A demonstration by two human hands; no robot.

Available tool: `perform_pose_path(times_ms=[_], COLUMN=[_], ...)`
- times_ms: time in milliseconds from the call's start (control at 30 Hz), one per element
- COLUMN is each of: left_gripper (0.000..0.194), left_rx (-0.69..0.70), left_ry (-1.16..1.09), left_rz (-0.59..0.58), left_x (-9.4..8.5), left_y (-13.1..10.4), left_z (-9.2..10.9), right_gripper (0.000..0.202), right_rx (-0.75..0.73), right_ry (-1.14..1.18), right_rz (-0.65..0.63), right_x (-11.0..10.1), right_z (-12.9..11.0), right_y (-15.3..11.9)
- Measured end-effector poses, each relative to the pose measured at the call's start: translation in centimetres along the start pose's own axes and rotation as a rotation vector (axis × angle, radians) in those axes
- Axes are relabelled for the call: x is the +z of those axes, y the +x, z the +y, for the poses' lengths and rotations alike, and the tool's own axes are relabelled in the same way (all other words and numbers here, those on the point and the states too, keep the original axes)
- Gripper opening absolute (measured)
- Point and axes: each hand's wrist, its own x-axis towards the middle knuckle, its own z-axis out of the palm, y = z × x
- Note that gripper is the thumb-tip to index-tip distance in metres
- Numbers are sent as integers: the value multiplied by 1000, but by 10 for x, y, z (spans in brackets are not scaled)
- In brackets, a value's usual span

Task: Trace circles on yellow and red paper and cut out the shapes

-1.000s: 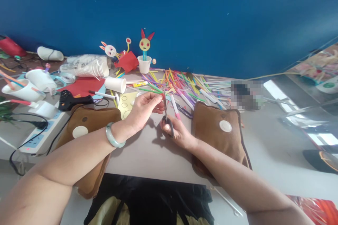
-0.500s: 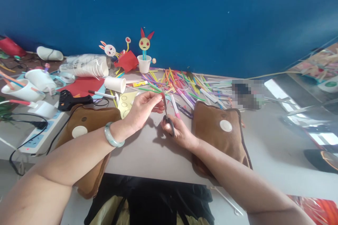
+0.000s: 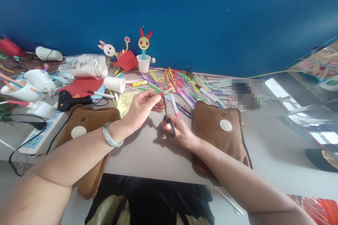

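Observation:
My right hand [image 3: 178,130] is wrapped round the black handles of a pair of scissors [image 3: 169,121], whose blades point up and away from me. My left hand [image 3: 144,107], with a pale green bangle on its wrist, is pinched beside the blades. A small red bit shows at its fingertips, too small to make out fully. Just behind the hands lie a white marker with a pink cap [image 3: 174,104] and a yellow sheet with drawn circles [image 3: 124,102].
Brown cushions [image 3: 218,132] flank the hands. Coloured sticks [image 3: 182,84] spread along the blue wall, near a cup with a rabbit figure [image 3: 144,64]. Paper cups [image 3: 89,66], a black glue gun [image 3: 72,101] and a power strip [image 3: 41,135] are on the left.
The view has shifted very slightly. The scissor blades lean a little more to the left, beside my left fingertips; both hands keep nearly the same place.

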Motion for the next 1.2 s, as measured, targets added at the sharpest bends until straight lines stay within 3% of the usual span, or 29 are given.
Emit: perform_pose_path(times_ms=[1200], left_gripper=[21], left_rx=[45], left_ry=[51], left_rz=[18], left_x=[-2], left_y=[2], left_z=[5], right_gripper=[71], right_rx=[17], right_ry=[-44], right_rz=[-7], right_x=[-2], right_z=[-1], right_y=[-1])
